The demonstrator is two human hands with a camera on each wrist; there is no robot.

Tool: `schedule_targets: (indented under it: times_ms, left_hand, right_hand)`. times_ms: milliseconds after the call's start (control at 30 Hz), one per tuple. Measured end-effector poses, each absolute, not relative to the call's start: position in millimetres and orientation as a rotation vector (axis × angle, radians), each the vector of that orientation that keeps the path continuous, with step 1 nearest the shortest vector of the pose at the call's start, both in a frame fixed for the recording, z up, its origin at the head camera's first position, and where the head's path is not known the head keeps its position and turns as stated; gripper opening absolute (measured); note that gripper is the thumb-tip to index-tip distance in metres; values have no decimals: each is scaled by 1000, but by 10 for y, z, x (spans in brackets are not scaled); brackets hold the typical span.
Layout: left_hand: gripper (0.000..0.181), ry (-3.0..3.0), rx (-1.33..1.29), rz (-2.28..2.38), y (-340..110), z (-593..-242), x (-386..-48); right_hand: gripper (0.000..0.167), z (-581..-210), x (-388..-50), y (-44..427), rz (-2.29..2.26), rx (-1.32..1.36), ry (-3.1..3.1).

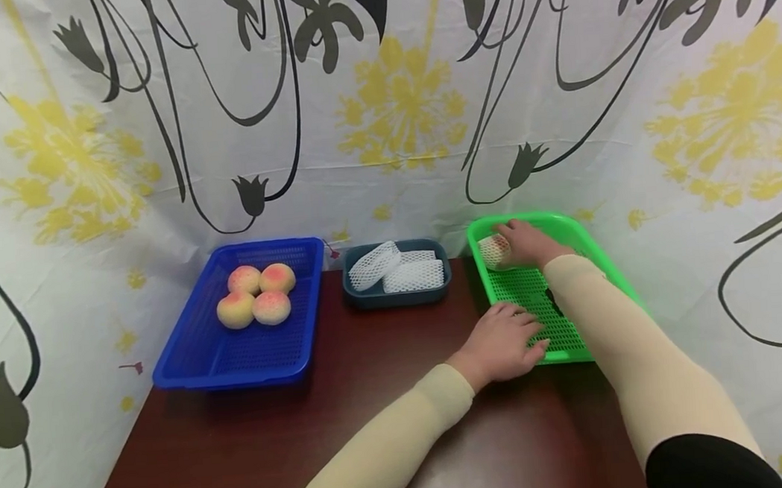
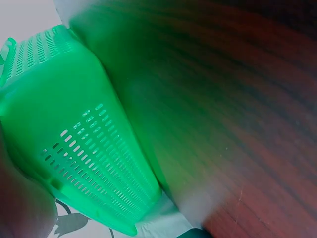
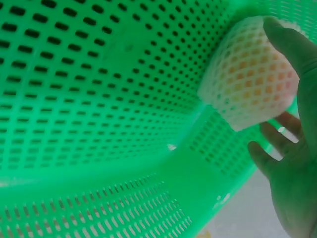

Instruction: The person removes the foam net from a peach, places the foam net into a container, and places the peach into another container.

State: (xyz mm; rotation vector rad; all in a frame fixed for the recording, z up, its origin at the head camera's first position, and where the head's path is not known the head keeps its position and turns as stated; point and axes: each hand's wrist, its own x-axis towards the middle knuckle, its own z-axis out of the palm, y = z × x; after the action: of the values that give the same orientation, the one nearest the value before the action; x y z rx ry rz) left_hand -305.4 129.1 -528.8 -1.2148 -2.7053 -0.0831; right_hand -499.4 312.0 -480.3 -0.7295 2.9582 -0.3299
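In the head view, a peach in a white foam net (image 1: pixel 494 252) sits in the far left corner of a green basket (image 1: pixel 568 226). My right hand (image 1: pixel 528 243) reaches into the basket beside it. From the right wrist view, one digit touches the top of the netted peach (image 3: pixel 252 74), while the other fingers (image 3: pixel 277 141) are spread loosely below it, not curled round it. My left hand (image 1: pixel 501 342) rests at the basket's near left rim, fingers extended. In the left wrist view, the green basket's perforated side (image 2: pixel 94 144) shows, with part of the hand blurred at the edge.
A blue basket (image 1: pixel 237 369) on the left holds several bare peaches (image 1: pixel 272 308). Between the baskets, a small dark teal tray (image 1: pixel 394 299) contains white foam nets (image 1: pixel 413 272). All stand on a dark reddish-brown table (image 1: pixel 371 364), with patterned cloth (image 1: pixel 414 190) behind.
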Motion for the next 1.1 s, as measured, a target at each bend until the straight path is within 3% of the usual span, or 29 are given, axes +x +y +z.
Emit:
schedule_targets:
  times_ms: [267, 567, 1100]
  left_hand:
    - [52, -2686, -1206, -73, 1298, -5281, -3034]
    - [50, -2672, -1206, -25, 1313, -5286, -3046]
    - [47, -2652, -1213, -36, 1298, -5297, -3060]
  right_hand:
    - [76, -5040, -5213, 3110, -268, -787, 2971]
    - [70, -5062, -5143, 2967, -311, -614, 2899]
    - [79, -5158, -5299, 2998, -378, -547, 2862]
